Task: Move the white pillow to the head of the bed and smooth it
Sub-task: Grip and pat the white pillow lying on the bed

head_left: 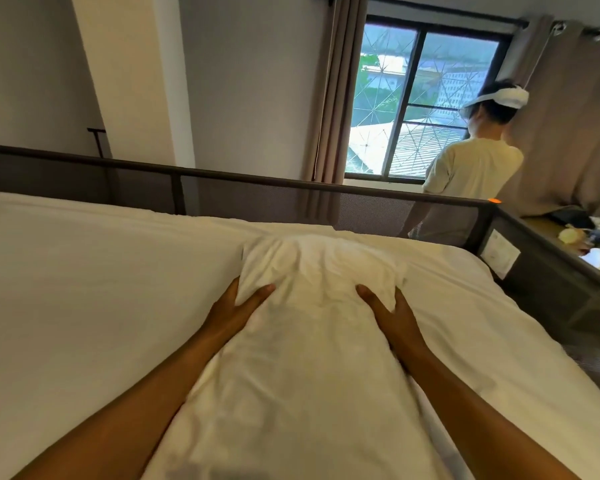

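Observation:
A long white pillow (pixel 312 341) lies lengthwise on the white bed sheet (pixel 84 306), its far end close to the dark mesh rail. My left hand (pixel 238 306) grips its left side, thumb on top and fingers tucked under the bunched fabric. My right hand (pixel 390 311) grips the right side the same way. The cover is wrinkled between my hands.
A dark mesh bed rail (pixel 257 188) runs along the far edge and turns down the right side. Beyond it a person (pixel 471 168) stands at a window (pixel 423 98) with brown curtains. A cluttered side table (pixel 582 237) sits at the right.

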